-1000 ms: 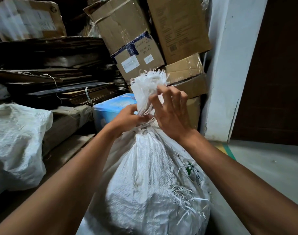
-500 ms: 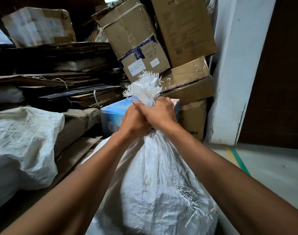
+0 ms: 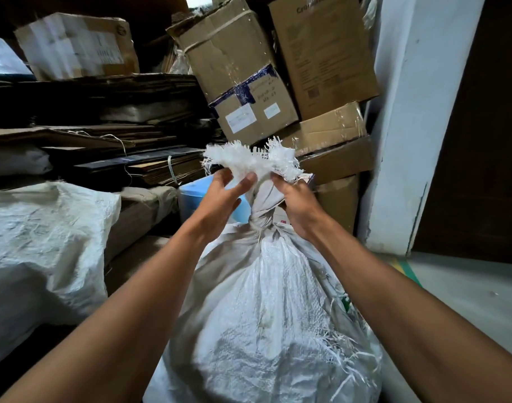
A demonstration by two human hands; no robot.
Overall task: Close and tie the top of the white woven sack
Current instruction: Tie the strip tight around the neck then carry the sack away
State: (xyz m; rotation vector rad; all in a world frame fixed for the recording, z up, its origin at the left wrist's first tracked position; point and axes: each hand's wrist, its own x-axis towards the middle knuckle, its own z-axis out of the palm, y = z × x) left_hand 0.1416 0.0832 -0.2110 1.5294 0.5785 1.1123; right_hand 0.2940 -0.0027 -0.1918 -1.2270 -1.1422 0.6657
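Sack [image 3: 266,315] upright at 6 o'clock, neck [image 3: 260,221] already cinched. Left hand [image 3: 219,199] and right hand [image 3: 295,202], each grip pinching 1 frayed flap [image 3: 249,158]. Best crossed low and pulled evenly toward 9 and 3 o'clock.

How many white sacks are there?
2: the sack both hands grip at its top, and another sack at left. More may be hidden among the boxes.

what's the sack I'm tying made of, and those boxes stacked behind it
White woven sack: looks like woven plastic strip, slightly shiny; visible weave, frayed strands at the mouth. Boxes: brown corrugated cardboard, matte, creased, one bound with blue tape.
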